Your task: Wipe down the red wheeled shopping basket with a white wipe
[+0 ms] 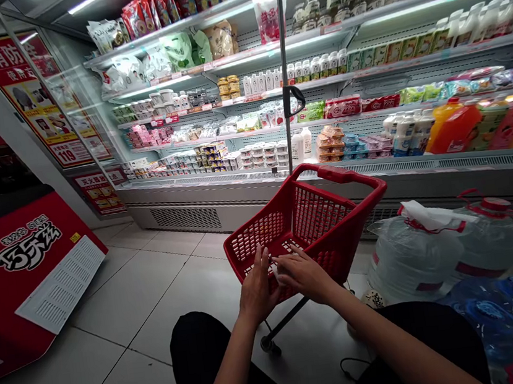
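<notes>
A red shopping cart (333,251) stands in front of my knees, its basket of perforated plastic. Both my hands are at its near left rim. My left hand (256,288) is raised with its fingers stretched upward, and nothing shows in it. Beside it on the right, my right hand (301,273) reaches across palm down, its fingers bent around a small white thing (275,269) that is mostly hidden. The two hands are very near each other. The part of the basket floor that shows behind them holds nothing I can make out.
A glass-fronted refrigerated shelf (182,192) full of packaged goods runs across the back. At the left stands a red freezer (28,276). Large wrapped water bottles (414,253) and blue bottles (511,323) sit on the floor at the right. A cable (352,361) lies near my feet.
</notes>
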`<state>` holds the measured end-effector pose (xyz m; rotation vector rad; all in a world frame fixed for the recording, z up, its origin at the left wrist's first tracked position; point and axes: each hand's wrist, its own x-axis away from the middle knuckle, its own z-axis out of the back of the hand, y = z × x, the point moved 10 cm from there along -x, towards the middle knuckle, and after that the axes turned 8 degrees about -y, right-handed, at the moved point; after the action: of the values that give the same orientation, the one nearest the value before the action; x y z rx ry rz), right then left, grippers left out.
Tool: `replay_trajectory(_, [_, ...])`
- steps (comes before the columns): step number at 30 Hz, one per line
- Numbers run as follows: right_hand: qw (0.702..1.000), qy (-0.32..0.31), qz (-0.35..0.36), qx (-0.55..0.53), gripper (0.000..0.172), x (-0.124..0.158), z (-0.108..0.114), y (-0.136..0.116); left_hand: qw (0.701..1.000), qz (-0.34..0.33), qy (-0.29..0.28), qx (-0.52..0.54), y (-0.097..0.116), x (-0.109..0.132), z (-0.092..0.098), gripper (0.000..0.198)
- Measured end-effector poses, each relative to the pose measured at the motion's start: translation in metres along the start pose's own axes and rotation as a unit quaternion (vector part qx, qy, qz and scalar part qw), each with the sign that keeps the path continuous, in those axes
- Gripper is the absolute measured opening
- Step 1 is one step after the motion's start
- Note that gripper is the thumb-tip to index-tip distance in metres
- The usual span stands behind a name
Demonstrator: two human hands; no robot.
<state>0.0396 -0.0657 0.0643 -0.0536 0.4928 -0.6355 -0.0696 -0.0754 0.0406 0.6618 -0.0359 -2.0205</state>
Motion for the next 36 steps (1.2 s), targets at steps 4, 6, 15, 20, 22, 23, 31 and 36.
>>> replay_trajectory(4, [0.999, -0.028, 0.025, 0.023, 0.021, -0.014, -0.008, 0.011, 1.0, 0.002, -0.005, -0.003, 0.0, 0.001, 0.0, 0.11])
replay_trajectory(6, [0.997, -0.033, 0.05, 0.043, 0.01, -0.021, -0.012, 0.013, 1.0, 0.005, -0.008, -0.01, -0.001, 0.002, -0.001, 0.109])
replay_trajectory(15, [0.993, -0.03, 0.101, 0.06, 0.02, -0.014, 0.007, 0.044, 0.998, 0.008, -0.059, -0.033, -0.012, 0.002, -0.009, 0.106])
replay_trajectory(20, [0.993, -0.006, 0.072, 0.097, 0.02, 0.018, 0.042, 0.102, 0.997, 0.004, -0.069, -0.035, -0.011, 0.003, -0.005, 0.101])
replay_trajectory(22, [0.991, 0.011, 0.05, 0.121, 0.021, 0.033, 0.058, 0.125, 0.997, 0.007, -0.067, -0.04, -0.01, 0.003, -0.003, 0.1])
replay_trajectory(23, [0.991, 0.017, 0.04, 0.13, 0.022, 0.04, 0.065, 0.134, 0.997, 0.008, -0.064, -0.042, -0.01, 0.003, -0.003, 0.1])
replay_trajectory(31, [0.988, -0.008, 0.033, 0.148, 0.033, 0.049, 0.064, 0.126, 0.995, 0.017, -0.056, -0.077, -0.006, 0.003, 0.0, 0.067])
replay_trajectory(36, [0.986, -0.026, 0.078, 0.146, 0.018, 0.013, 0.003, 0.061, 0.993, 0.033, -0.063, -0.094, -0.005, 0.002, 0.0, 0.064])
